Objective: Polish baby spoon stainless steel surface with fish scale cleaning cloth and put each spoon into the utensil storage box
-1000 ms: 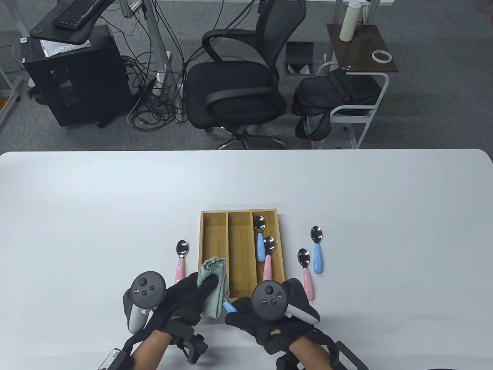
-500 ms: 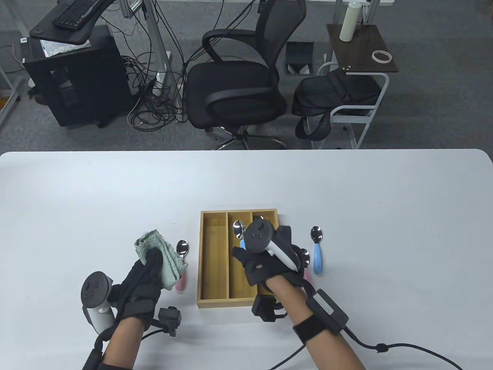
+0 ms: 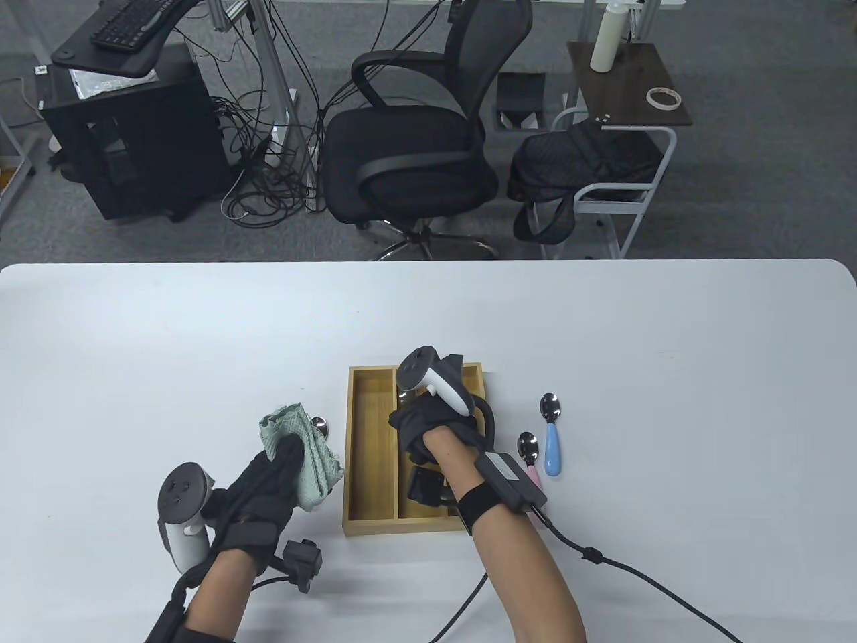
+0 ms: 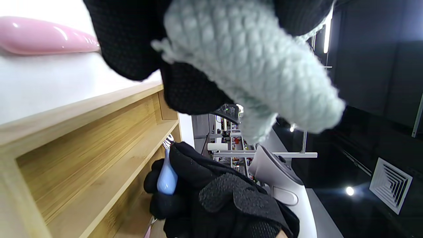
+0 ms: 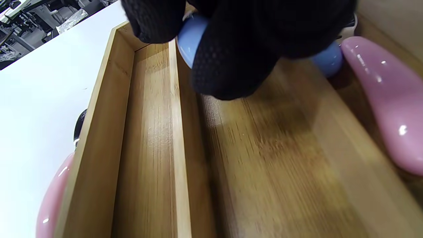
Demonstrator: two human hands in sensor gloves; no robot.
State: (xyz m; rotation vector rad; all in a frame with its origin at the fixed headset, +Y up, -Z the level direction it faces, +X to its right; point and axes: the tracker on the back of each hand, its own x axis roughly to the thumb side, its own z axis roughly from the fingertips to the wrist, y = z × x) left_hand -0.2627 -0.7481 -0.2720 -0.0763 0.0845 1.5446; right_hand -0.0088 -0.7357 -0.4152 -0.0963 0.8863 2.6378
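Observation:
My right hand (image 3: 410, 429) reaches down into the bamboo storage box (image 3: 349, 462) and grips a blue-handled baby spoon (image 5: 189, 46) around the middle compartment. In the left wrist view the spoon's blue handle (image 4: 167, 177) shows in those black fingers (image 4: 198, 178). A pink-handled spoon (image 5: 388, 102) and another blue handle (image 5: 327, 59) lie in the box beside it. My left hand (image 3: 288, 462) holds the green fish scale cloth (image 3: 301, 452) bunched up, left of the box. Under the cloth lies a pink spoon, with only its bowl (image 3: 320, 423) showing.
Right of the box lie a blue spoon (image 3: 552, 439) and a pink spoon (image 3: 530, 455), partly under my right wrist strap. A cable trails from my right arm across the table (image 3: 602, 335). An office chair (image 3: 408, 134) stands beyond the far edge.
My right hand carried the blue spoon from the near edge out over the box and down into it. My left hand drew the cloth off to the left of the box.

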